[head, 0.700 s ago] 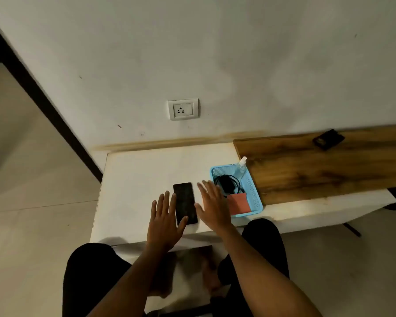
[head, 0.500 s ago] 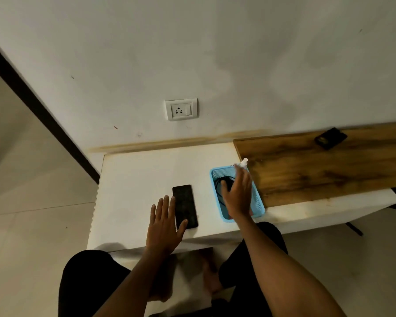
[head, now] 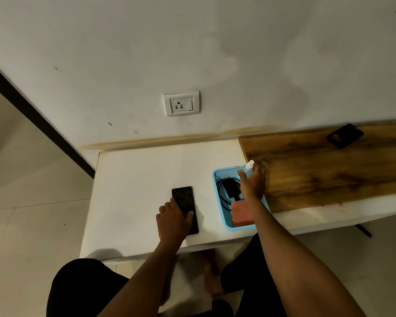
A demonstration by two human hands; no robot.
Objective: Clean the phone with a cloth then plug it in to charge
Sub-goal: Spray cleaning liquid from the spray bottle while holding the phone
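Note:
A black phone (head: 183, 200) lies face up on the white table (head: 135, 184). My left hand (head: 173, 221) grips its near end, thumb on the screen and fingers curled over the left edge. A blue mesh basket (head: 217, 177) stands to the right and holds a black charger with cable (head: 230, 191) and a folded pink cloth (head: 240, 213). My right hand (head: 252, 184) reaches into the basket's far corner and grips a small clear spray bottle (head: 249, 167) with a white top. A white wall socket (head: 181, 103) sits above the table.
A brown wooden board (head: 329, 165) covers the table's right part, touching the basket's far corner. A small black object (head: 344, 135) lies on it near the wall. My knees are under the table's front edge. Tiled floor spreads to the left.
My left hand slid from beside the phone onto its near end and took hold of it. My right hand reached deeper into the basket and closed around the spray bottle.

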